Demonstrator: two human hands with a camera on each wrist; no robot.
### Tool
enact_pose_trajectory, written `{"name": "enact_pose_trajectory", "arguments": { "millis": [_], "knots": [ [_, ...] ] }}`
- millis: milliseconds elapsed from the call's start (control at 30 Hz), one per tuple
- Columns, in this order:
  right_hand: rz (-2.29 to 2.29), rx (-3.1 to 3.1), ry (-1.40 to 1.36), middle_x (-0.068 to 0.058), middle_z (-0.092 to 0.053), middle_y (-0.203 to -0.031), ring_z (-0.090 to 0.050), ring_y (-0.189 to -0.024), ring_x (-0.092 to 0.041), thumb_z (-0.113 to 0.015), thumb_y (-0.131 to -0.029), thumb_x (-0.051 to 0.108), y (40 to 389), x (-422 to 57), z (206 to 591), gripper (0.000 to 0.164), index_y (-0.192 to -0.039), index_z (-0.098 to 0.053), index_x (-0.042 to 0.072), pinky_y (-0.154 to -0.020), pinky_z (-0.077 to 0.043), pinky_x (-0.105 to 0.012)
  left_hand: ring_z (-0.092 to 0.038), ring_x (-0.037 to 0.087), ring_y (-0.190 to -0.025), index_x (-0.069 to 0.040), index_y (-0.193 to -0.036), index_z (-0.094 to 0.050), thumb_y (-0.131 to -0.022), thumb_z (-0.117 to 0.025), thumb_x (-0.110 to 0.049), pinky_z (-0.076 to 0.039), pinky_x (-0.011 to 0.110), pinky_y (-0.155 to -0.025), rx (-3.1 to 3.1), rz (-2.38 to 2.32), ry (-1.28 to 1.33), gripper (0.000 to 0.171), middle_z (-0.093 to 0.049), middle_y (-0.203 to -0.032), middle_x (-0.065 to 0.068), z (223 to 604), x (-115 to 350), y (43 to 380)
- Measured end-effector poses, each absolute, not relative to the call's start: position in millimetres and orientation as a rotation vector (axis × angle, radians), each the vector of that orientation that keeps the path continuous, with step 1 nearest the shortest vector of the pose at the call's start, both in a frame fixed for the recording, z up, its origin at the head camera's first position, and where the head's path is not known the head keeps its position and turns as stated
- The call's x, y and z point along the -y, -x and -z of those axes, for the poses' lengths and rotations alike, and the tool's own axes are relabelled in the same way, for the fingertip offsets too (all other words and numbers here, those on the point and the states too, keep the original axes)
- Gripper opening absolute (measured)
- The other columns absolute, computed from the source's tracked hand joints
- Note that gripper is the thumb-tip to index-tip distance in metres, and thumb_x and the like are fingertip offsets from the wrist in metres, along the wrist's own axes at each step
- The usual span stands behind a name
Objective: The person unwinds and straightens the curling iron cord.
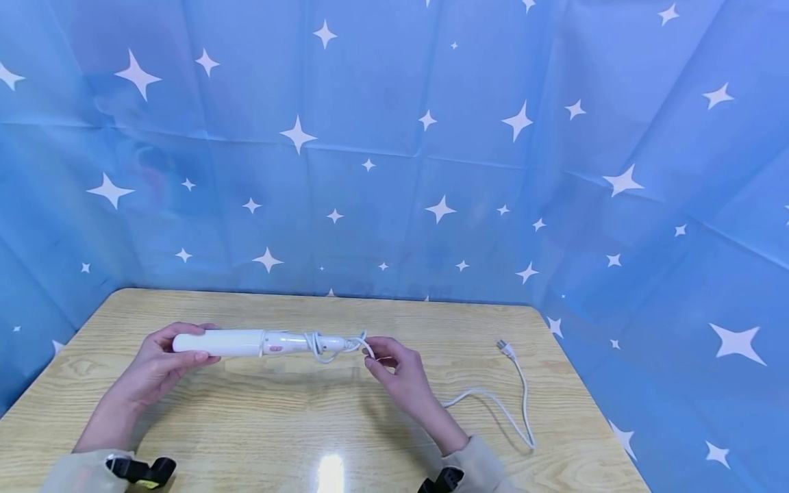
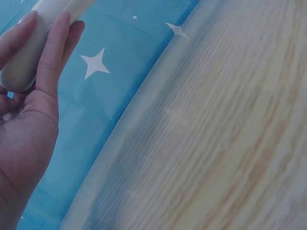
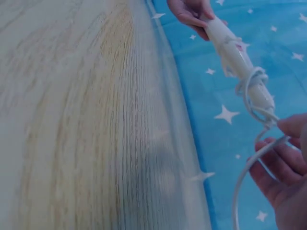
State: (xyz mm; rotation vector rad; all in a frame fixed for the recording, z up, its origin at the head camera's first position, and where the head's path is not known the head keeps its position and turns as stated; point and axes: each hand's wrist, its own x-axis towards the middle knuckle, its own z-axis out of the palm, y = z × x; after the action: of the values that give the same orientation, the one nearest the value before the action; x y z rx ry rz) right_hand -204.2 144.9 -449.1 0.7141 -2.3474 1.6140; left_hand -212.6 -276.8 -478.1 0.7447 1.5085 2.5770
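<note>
A white hair styling iron (image 1: 231, 342), with a thick smooth barrel and a slimmer handle bearing a small pink button, is held level above the table. My left hand (image 1: 154, 366) grips the barrel end between thumb and fingers; the left wrist view shows the rounded tip (image 2: 20, 72) near the palm. White cord (image 3: 254, 86) is looped around the handle's other end. Beside that end, my right hand (image 1: 402, 376) pinches the cord between thumb and fingers. From there the cord hangs down in a curve, seen in the right wrist view.
The rest of the cord (image 1: 525, 404) lies bent on the wooden table (image 1: 277, 438) at the right, ending in a plug (image 1: 505, 348). A blue curtain with white stars (image 1: 370, 185) hangs behind the table and along its sides.
</note>
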Motion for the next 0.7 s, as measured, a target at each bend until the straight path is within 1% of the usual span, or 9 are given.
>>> {"name": "enact_pose_trajectory", "arguments": {
  "millis": [100,200,333,433,600,667,700],
  "knots": [
    [-1.633,2.306,-0.703,-0.017,-0.075,-0.102,-0.072,-0.094,-0.034,-0.071,-0.092,-0.007,204.7,-143.3,452.3,0.029,-0.12,-0.069,-0.001,-0.085,-0.065,-0.043,-0.062,0.021,-0.116,-0.005,-0.118,-0.074,-0.089,-0.046,0.031,-0.063,0.041,-0.09,-1.52,-2.567,-0.752,0.055,-0.067,-0.129,0.01,478.1,276.5,213.0],
    [-1.652,2.289,-0.685,-0.016,-0.075,-0.1,-0.072,-0.091,-0.035,-0.072,-0.09,-0.009,204.7,-142.2,453.4,0.031,-0.12,-0.069,-0.002,-0.084,-0.065,-0.043,-0.062,0.021,-0.117,-0.005,-0.119,-0.074,-0.089,-0.046,0.031,-0.063,0.041,-0.09,-1.536,-2.559,-0.747,0.054,-0.067,-0.129,0.009,478.1,276.2,213.4],
    [-1.639,2.274,-0.692,-0.016,-0.076,-0.097,-0.072,-0.088,-0.036,-0.072,-0.088,-0.011,204.6,-140.9,453.3,0.032,-0.119,-0.069,-0.003,-0.079,-0.066,-0.043,-0.062,0.02,-0.117,-0.006,-0.119,-0.074,-0.089,-0.047,0.031,-0.063,0.042,-0.089,-1.554,-2.552,-0.735,0.054,-0.066,-0.13,0.009,478.1,275.9,213.8],
    [-1.602,2.281,-0.688,-0.015,-0.076,-0.096,-0.072,-0.086,-0.034,-0.071,-0.089,-0.011,204.9,-140.5,453.6,0.03,-0.118,-0.07,-0.002,-0.076,-0.066,-0.04,-0.062,0.021,-0.116,-0.006,-0.119,-0.074,-0.089,-0.047,0.031,-0.063,0.042,-0.089,-1.559,-2.547,-0.733,0.055,-0.067,-0.13,0.009,477.8,275.4,213.6],
    [-1.569,2.327,-0.664,-0.01,-0.077,-0.094,-0.073,-0.084,-0.029,-0.07,-0.092,-0.008,204.9,-142.9,454.0,0.026,-0.116,-0.074,0.0,-0.075,-0.065,-0.03,-0.062,0.021,-0.116,-0.006,-0.119,-0.074,-0.089,-0.047,0.03,-0.062,0.042,-0.09,-1.567,-2.54,-0.723,0.054,-0.067,-0.13,0.009,477.8,275.8,212.7],
    [-1.564,2.336,-0.661,-0.011,-0.077,-0.094,-0.073,-0.081,-0.028,-0.069,-0.094,-0.007,204.6,-145.3,453.1,0.024,-0.116,-0.074,-0.001,-0.074,-0.066,-0.03,-0.062,0.021,-0.116,-0.006,-0.119,-0.074,-0.089,-0.047,0.03,-0.063,0.042,-0.09,-1.565,-2.54,-0.729,0.054,-0.067,-0.13,0.009,477.9,276.8,212.4],
    [-1.56,2.34,-0.655,-0.012,-0.077,-0.094,-0.073,-0.08,-0.028,-0.068,-0.094,-0.007,204.5,-147.0,452.5,0.023,-0.116,-0.074,-0.001,-0.073,-0.066,-0.033,-0.062,0.021,-0.116,-0.006,-0.119,-0.074,-0.089,-0.047,0.03,-0.063,0.042,-0.09,-1.557,-2.541,-0.737,0.054,-0.067,-0.13,0.009,477.9,277.4,212.2]
  ]
}}
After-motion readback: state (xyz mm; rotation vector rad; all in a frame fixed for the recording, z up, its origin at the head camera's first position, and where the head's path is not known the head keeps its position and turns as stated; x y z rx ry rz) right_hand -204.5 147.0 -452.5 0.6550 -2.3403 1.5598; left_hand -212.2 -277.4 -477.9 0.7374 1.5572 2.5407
